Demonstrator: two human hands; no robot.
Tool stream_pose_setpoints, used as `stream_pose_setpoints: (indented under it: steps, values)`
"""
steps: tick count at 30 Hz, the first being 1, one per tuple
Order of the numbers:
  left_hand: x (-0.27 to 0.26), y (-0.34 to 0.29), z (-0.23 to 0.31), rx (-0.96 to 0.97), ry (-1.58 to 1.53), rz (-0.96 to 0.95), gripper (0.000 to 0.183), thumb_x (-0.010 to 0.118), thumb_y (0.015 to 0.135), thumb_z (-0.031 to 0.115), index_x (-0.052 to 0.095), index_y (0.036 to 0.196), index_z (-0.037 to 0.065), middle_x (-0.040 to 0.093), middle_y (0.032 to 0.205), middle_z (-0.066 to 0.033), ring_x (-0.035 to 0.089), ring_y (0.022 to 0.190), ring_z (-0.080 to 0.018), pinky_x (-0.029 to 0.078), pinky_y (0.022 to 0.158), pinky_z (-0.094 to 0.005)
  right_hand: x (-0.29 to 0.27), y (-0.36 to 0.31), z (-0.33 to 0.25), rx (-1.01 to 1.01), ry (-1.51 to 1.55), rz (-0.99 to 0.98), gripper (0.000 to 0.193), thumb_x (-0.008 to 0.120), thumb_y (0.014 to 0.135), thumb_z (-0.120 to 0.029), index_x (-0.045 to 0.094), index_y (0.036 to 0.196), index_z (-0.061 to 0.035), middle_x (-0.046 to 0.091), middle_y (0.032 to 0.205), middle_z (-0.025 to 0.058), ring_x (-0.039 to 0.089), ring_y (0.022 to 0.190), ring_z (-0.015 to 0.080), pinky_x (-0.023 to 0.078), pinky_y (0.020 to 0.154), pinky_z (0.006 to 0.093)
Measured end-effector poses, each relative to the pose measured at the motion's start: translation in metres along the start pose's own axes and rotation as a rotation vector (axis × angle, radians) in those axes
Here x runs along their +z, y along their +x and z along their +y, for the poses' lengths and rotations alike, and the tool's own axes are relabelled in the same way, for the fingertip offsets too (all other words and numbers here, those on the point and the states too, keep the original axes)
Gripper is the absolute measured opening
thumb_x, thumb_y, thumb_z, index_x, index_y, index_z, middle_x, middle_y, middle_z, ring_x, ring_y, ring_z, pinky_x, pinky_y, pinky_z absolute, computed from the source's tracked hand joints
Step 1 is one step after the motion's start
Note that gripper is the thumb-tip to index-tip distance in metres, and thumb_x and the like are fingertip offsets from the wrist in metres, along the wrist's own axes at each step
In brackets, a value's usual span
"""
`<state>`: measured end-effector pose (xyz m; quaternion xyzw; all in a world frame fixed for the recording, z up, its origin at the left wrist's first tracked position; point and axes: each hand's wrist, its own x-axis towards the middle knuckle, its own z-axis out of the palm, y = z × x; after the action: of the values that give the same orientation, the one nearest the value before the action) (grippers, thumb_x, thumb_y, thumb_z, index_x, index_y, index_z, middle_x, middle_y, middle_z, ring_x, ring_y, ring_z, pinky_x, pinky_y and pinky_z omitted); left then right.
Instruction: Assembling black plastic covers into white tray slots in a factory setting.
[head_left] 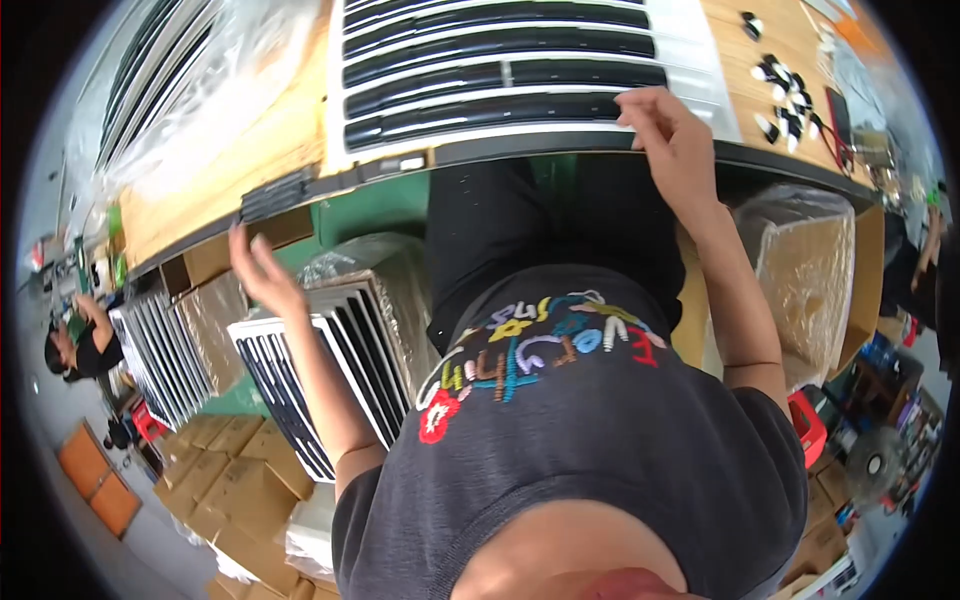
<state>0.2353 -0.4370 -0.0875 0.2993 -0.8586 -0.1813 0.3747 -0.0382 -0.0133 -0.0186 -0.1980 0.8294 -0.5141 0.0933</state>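
A white tray (715,90) lies on the wooden workbench (230,200) in front of me. It holds several long, glossy black rods (480,108) in parallel rows. At the right end of the nearest row is my right hand (675,150), its fingers bent and a little apart. Its fingertips are at the rod's end, and I cannot tell whether they touch it. My left hand (265,275) is in the air just off the bench's front edge, fingers spread and holding nothing. A small bundle of dark strips (278,193) lies at the edge close above it.
Small black-and-white parts (785,95) are scattered on the bench's right side. Plastic film (225,100) covers more trays at the left. Below the bench stand upright trays of black rods (310,370) and a plastic-lined box (805,285). Cardboard boxes (240,470) and a person (85,340) are farther left.
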Motion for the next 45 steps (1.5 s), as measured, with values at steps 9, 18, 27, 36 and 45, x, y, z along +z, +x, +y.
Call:
stream_pose_setpoints:
  steps: [9, 18, 27, 36, 45]
  values:
    - [0.15, 0.016, 0.315, 0.925, -0.257, -0.775, 0.06, 0.059, 0.072, -0.009, 0.065, 0.124, 0.021, 0.051, 0.125, -0.0097, 0.048, 0.113, -0.0283, 0.038, 0.091, -0.0382, -0.139, 0.023, 0.112, -0.067, -0.665, 0.527, 0.022, 0.065, 0.091, -0.018, 0.068, 0.106, -0.002, 0.069, 0.091, 0.0151, 0.066, 0.077, 0.0262, 0.052, 0.072, 0.0352]
    - [0.186, 0.012, 0.327, 0.947, -0.205, -0.887, 0.015, 0.061, 0.087, 0.003, 0.058, 0.1, 0.009, 0.049, 0.104, -0.0093, 0.048, 0.102, -0.0278, 0.037, 0.083, -0.0398, -0.167, 0.01, 0.128, 0.287, -0.741, 0.433, 0.044, 0.063, 0.092, -0.045, 0.069, 0.096, -0.0014, 0.069, 0.09, 0.0153, 0.065, 0.085, 0.0322, 0.049, 0.076, 0.0397]
    - [0.164, -0.016, 0.337, -0.05, -1.231, -0.875, 0.035, 0.073, 0.085, -0.002, 0.049, 0.11, 0.004, 0.061, 0.095, -0.006, 0.061, 0.08, -0.0099, 0.051, 0.07, -0.0232, -0.083, -0.013, -0.011, 0.017, -0.015, 0.196, 0.015, 0.059, 0.099, -0.016, 0.059, 0.096, -0.0014, 0.055, 0.074, -0.0007, 0.052, 0.069, 0.0051, 0.041, 0.062, 0.0204]
    - [0.137, -0.026, 0.332, -0.231, -1.371, -1.015, 0.023, 0.065, 0.094, 0.007, 0.053, 0.114, 0.003, 0.062, 0.094, -0.0031, 0.06, 0.079, -0.0075, 0.049, 0.069, -0.0204, -0.054, -0.022, -0.038, 0.013, 0.11, -0.178, 0.01, 0.06, 0.096, -0.005, 0.052, 0.092, -0.001, 0.052, 0.075, 0.0003, 0.05, 0.068, 0.0058, 0.042, 0.061, 0.021]
    - [0.116, -0.035, 0.329, -0.356, -1.264, -1.162, 0.017, 0.054, 0.101, 0.011, 0.048, 0.115, 0.002, 0.056, 0.087, -0.0034, 0.053, 0.072, -0.0068, 0.046, 0.067, -0.0205, -0.048, -0.033, -0.039, -0.098, -0.029, -0.195, 0.018, 0.067, 0.09, -0.004, 0.052, 0.081, -0.0005, 0.049, 0.065, 0.0012, 0.045, 0.056, 0.0057, 0.033, 0.05, 0.0232]
